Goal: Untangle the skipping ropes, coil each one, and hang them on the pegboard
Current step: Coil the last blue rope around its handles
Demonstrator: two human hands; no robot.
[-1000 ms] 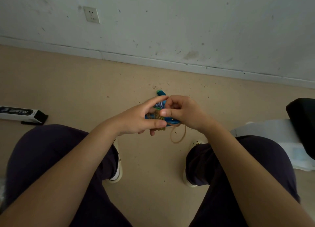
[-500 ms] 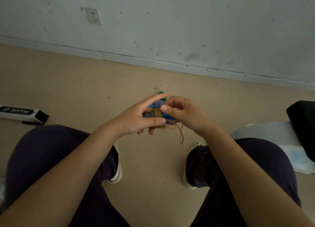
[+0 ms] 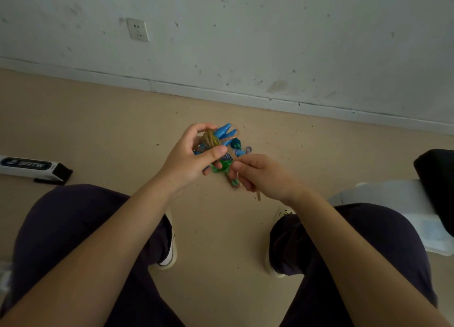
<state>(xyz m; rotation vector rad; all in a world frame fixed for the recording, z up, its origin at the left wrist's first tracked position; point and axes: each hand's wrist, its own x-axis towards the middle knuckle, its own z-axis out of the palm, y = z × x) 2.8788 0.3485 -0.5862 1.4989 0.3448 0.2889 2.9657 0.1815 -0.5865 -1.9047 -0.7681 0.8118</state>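
Since a moment ago the rope bundle has been kept gripped by the left hand while a tan strand is pinched and drawn out by the right hand, so untangling is judged underway.

wall socket | boxed carton — floor, left | black bag — right

Rope bundle: blue handles, yellow-green braided cord, blue-white patterned cord, green piece; trousers dark purple, floor beige, wall off-white with dark specks, box white and black.
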